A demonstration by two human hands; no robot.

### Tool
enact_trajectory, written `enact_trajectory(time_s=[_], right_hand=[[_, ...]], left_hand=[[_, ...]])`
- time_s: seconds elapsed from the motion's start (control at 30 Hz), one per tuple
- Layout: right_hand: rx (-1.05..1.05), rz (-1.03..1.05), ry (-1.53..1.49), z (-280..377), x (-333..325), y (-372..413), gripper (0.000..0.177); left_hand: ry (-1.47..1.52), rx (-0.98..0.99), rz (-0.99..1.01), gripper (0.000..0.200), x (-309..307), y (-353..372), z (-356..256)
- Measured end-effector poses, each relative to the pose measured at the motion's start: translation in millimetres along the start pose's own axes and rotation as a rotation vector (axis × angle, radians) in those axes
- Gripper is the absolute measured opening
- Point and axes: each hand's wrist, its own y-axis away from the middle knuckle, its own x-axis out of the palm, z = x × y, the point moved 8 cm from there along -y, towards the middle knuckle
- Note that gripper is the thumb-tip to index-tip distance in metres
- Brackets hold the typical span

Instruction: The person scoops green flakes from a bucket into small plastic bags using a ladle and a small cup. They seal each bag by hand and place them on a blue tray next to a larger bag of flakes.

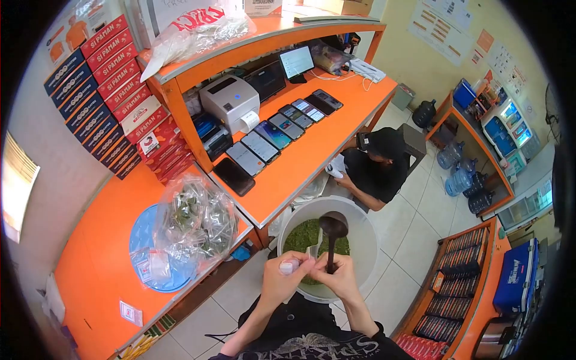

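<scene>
A white bucket (371,246) stands in front of me, with a green, finely chopped mass (297,239) inside. My left hand (287,277) is closed above the bucket's near rim, around a whitish rolled bundle (289,266) that I cannot make out clearly. Between the fingertips of both hands is a small clear plastic bag (312,251). My right hand (337,277) is closed on the handle of a dark ladle (333,225), its bowl over the far part of the bucket, while its fingertips meet those of the left.
Beyond the bucket sits a person (381,165) in black. To the left, an orange counter (102,270) bears a blue round tray (141,231) with a large clear bag of green leaves (195,213). Several phones (273,135) and a label printer (231,99) occupy the higher orange desk.
</scene>
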Motion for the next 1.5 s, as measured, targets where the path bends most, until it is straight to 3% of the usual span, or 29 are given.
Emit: enact_trajectory(time_s=[0.13,0.23,0.3,0.33,0.4,0.43,0.53,0.63,0.77,0.83,0.93,1.0,1.13,1.2,1.3,1.33,1.4,1.5], right_hand=[[0.084,0.029,-0.039,12.6,3.6,5.3,0.008],[-0.221,0.067,0.513,45.8,3.0,4.3,0.008],[-0.4,0.214,0.759,67.7,12.8,4.6,0.011],[-0.488,0.289,0.881,76.5,17.9,6.9,0.012],[-0.536,0.373,0.735,95.4,16.0,9.8,0.013],[-0.563,0.415,0.661,101.3,16.3,12.2,0.013],[-0.577,0.197,0.771,98.9,4.3,15.6,0.013],[-0.451,0.031,0.813,90.6,-2.3,10.7,0.011],[-0.492,0.194,0.745,98.2,4.2,9.1,0.011],[-0.584,0.254,0.881,114.2,8.6,10.5,0.011],[-0.558,0.4,0.616,117.7,3.8,9.9,0.014],[-0.557,0.396,0.563,116.7,1.1,10.4,0.01],[-0.496,0.044,0.633,106.8,-7.9,3.9,0.008],[-0.422,0.162,0.636,95.8,-5.8,-1.9,0.011],[-0.305,0.447,0.627,88.9,-0.2,-3.6,0.016],[-0.356,0.465,0.653,91.9,-0.7,-2.8,0.016],[-0.464,0.501,0.707,98.4,0.0,-2.0,0.015],[-0.522,0.389,0.527,109.0,-4.9,-0.2,0.01]], left_hand=[[-0.171,0.121,0.055,0.011,-1.1,2.2,-27.7],[-0.441,0.386,0.064,0.01,8.2,10.4,-53.4],[-0.521,0.601,0.053,0.011,17.8,20.1,-68.5],[-0.481,0.569,0.101,0.011,22.1,22.2,-69.7],[-0.402,0.505,0.192,0.011,30.2,32.2,-80.3],[-0.504,0.375,0.233,0.011,33.6,37.4,-77.9],[-0.465,0.358,0.097,0.01,32.0,37.3,-82.9],[-0.297,0.306,0.081,0.006,27.2,18.9,-57.7],[-0.326,0.359,0.337,0.009,36.8,11.0,-70.9],[-0.398,0.381,0.382,0.013,41.4,11.1,-78.0],[-0.422,0.362,0.441,0.017,49.6,19.0,-89.3],[-0.34,0.42,0.373,0.014,50.2,23.7,-100.8],[-0.39,0.41,0.233,0.008,40.9,9.9,-79.7],[-0.323,0.505,0.149,0.007,34.3,7.2,-74.1],[-0.334,0.264,0.444,0.018,44.7,2.4,-60.4],[-0.34,0.181,0.52,0.021,49.3,2.0,-53.8],[-0.292,0.252,0.501,0.024,52.9,1.4,-65.2],[-0.317,0.342,0.508,0.025,55.4,3.8,-78.6]])
